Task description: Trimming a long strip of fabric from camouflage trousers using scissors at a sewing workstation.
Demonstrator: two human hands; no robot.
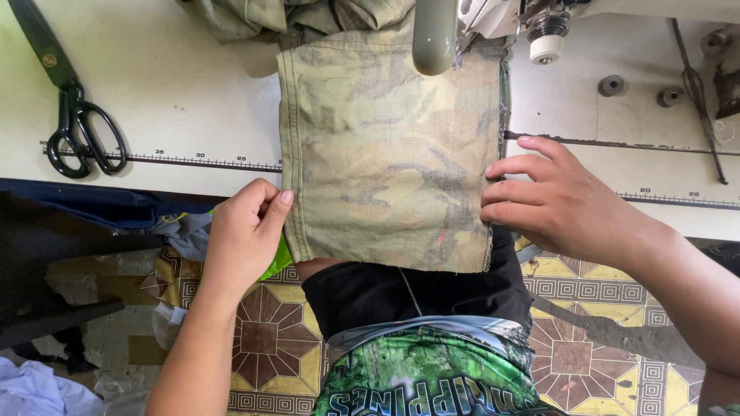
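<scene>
Camo fabric panel (385, 154) lying flat on white sewing table (177, 100), lower edge hanging over table front, top end sitting under sewing machine head (462, 27). Left hand (243, 231) pinching panel's left hem between thumb and curled fingers. Right hand (555, 200) resting at right hem, fingers together, tips pressing on seam edge. Black scissors (73, 115) lying far left on table, well apart from panel.

camouflage cloth panel (385, 146); flat on sewing table; lower edge overhanging; stitched side hems
</scene>
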